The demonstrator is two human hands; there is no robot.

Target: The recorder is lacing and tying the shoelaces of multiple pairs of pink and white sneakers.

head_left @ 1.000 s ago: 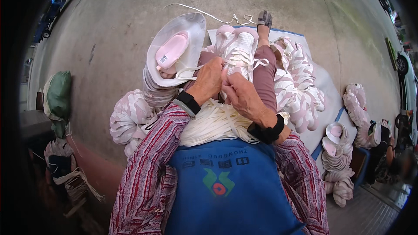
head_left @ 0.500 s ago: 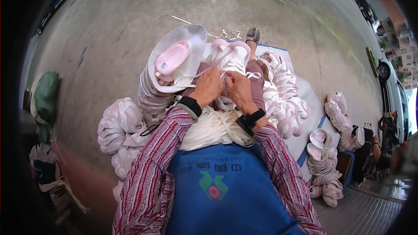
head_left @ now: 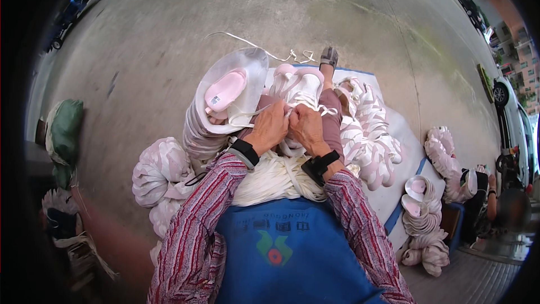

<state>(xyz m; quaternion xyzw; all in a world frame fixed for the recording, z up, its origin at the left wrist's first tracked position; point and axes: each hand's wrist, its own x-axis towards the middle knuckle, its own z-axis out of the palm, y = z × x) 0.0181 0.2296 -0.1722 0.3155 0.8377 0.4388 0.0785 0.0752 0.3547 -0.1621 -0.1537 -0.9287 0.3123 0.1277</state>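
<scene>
My left hand and my right hand meet over my lap, fingers pinched close together on a white shoelace. Just beyond them lie white and pink shoe uppers, with lacing across the nearer one. Part of that upper is hidden under my hands. Against my body rests a thick bundle of cream-white laces. To the left of my hands stands a nested stack of shoe uppers, its top one facing up with a pink sole-shaped piece showing.
More uppers are heaped at my left and right. A loose lace trails on the concrete ahead. Other stacks stand farther right, near another person. A green sack sits at far left; vehicles line the edges.
The whole scene sits slightly lower in the picture. My hands stay close together on the lace, with only a small shift of the fingers.
</scene>
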